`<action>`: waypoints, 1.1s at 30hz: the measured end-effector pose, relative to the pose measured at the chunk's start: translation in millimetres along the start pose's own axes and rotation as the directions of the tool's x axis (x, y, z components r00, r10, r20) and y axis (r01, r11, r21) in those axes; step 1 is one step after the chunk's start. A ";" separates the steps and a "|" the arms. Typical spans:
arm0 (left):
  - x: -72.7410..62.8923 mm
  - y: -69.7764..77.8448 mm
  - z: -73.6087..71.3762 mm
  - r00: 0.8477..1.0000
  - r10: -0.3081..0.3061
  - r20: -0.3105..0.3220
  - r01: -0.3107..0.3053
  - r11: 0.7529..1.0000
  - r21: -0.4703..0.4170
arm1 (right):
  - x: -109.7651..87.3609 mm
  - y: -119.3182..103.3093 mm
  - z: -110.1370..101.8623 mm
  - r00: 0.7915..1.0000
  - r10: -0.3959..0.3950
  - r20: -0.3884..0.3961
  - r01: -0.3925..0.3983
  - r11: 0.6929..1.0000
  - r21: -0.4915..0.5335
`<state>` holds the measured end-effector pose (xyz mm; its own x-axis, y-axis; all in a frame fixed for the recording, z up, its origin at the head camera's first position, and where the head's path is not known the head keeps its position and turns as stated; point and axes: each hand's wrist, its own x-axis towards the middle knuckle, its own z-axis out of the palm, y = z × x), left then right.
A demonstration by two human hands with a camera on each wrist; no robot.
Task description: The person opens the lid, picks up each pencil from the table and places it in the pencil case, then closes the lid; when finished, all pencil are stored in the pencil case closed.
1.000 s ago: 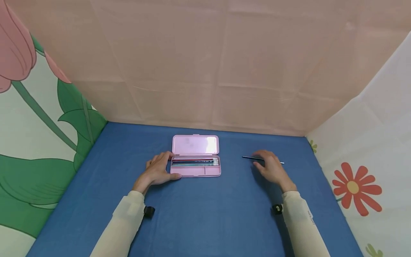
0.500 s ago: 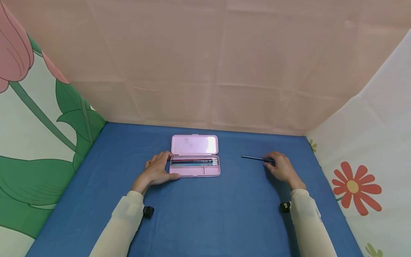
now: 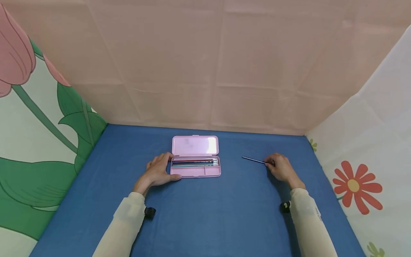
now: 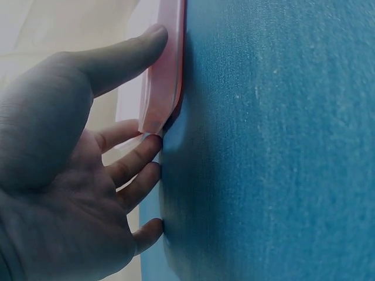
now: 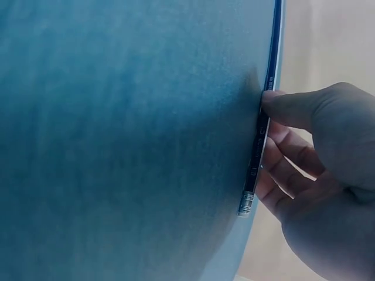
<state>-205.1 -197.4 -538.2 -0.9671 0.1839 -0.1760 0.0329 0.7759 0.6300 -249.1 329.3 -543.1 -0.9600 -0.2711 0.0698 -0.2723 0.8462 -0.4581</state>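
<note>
A pink pencil case (image 3: 189,172) lies with its lid (image 3: 189,145) folded back, and several pencils (image 3: 192,162) rest side by side in its long rear compartment. My left hand (image 3: 155,172) holds the case by its left end, thumb along the front wall and fingers at the left side. Well to the right of the case, my right hand (image 3: 280,168) pinches a dark pencil (image 3: 253,159) between thumb and fingers. In the right wrist view, its metal-banded end (image 5: 246,204) sticks out below the thumb, and the shaft runs close along the cloth.
A blue cloth (image 3: 205,217) covers the table. Behind it rises a beige curtain (image 3: 205,71). Flower-printed panels stand at the left (image 3: 41,142) and right (image 3: 372,150).
My right hand has slid right along the pencil toward its banded end and now pinches it there. The pencil tilts slightly more. The left hand and case stay put.
</note>
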 end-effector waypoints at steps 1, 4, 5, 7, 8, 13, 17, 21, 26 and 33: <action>-0.1 0.4 0.1 1.000 0.000 -0.002 0.000 1.000 -0.001 | 0.1 -0.2 0.0 1.000 0.002 0.005 -0.002 1.000 -0.002; 0.3 0.2 0.2 1.000 0.000 -0.003 0.000 1.000 -0.001 | 0.0 -0.7 -0.4 1.000 0.007 0.007 -0.007 1.000 -0.005; 0.6 -0.3 0.2 1.000 0.000 -0.003 0.000 1.000 -0.001 | -0.2 -0.7 -0.5 1.000 0.006 0.007 -0.006 1.000 -0.004; 1.2 -1.5 0.4 1.000 0.001 -0.003 -0.001 1.000 -0.001 | -0.4 -0.3 -0.8 1.000 0.005 0.005 -0.005 1.000 -0.001; 1.4 -1.9 0.4 1.000 0.001 -0.003 -0.001 1.000 -0.002 | -0.5 -0.1 -0.9 1.000 0.003 0.002 -0.003 1.000 -0.001; 1.3 -1.9 0.7 1.000 0.000 -0.002 0.000 1.000 -0.007 | -1.6 -1.7 -2.0 1.000 -0.013 -0.025 0.013 1.000 -0.005; 0.1 -1.2 0.6 1.000 -0.001 -0.006 0.001 1.000 -0.004 | -3.7 -8.5 -3.3 0.998 -0.039 -0.056 0.038 0.999 -0.004; -1.1 0.2 0.2 1.000 -0.003 -0.009 0.003 1.000 -0.004 | -5.2 -16.6 -4.5 0.995 -0.069 -0.068 0.069 0.998 0.010; -1.5 0.9 0.3 1.000 -0.001 -0.007 0.001 1.000 -0.003 | -4.8 -28.2 -5.7 0.994 -0.097 -0.057 0.099 0.995 0.023; -1.8 0.7 -0.4 1.000 0.008 -0.011 -0.009 1.000 -0.009 | 2.9 -45.7 0.1 0.987 -0.148 -0.066 0.151 0.988 0.045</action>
<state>-203.4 -197.5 -537.1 -0.9694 0.1839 -0.1625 0.0389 0.7688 0.6383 -239.4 289.8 -522.0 -0.9115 -0.3621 0.1948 -0.4105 0.7741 -0.4819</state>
